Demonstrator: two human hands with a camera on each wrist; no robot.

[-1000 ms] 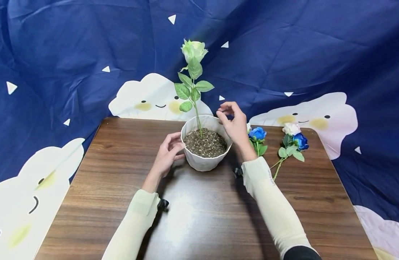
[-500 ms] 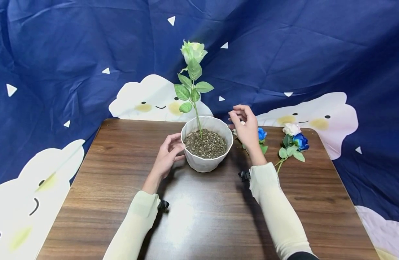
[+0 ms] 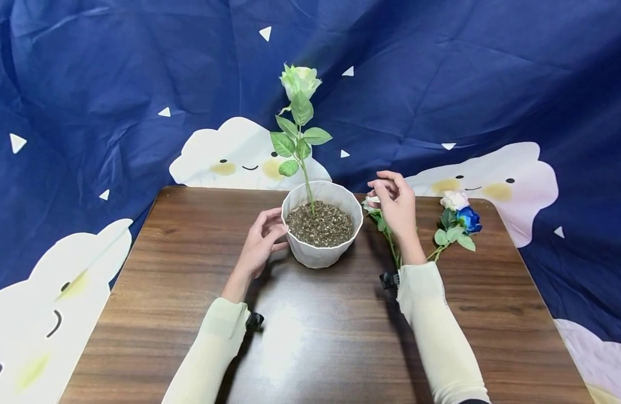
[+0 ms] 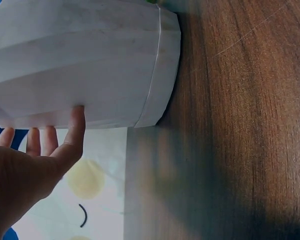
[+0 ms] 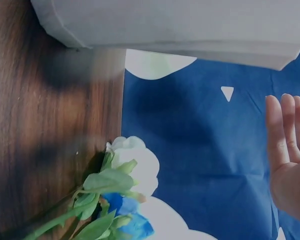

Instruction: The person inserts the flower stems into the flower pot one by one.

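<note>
A white faceted pot (image 3: 318,258) holds dark soil (image 3: 325,227). From that soil a pale green-white rose (image 3: 300,84) stands upright with a slight lean to the left. My left hand (image 3: 260,238) touches the left side of the pot; in the left wrist view its fingertips (image 4: 77,114) meet the pot wall. To the right of the pot, my right hand (image 3: 398,207) hovers with loosely bent fingers and nothing in them. Beneath it in the head view, partly hidden, lie a white rose (image 5: 135,160) and a blue rose (image 5: 132,227).
Farther right on the brown wooden table (image 3: 310,336) lie another white rose (image 3: 454,200) and blue rose (image 3: 469,219) with leafy stems. A dark blue cloth (image 3: 391,45) printed with clouds hangs behind the table's back edge.
My right hand has moved right and a little down, away from the pot's rim to over the nearer loose roses. The left hand stays at the pot, and the planted rose keeps its place.
</note>
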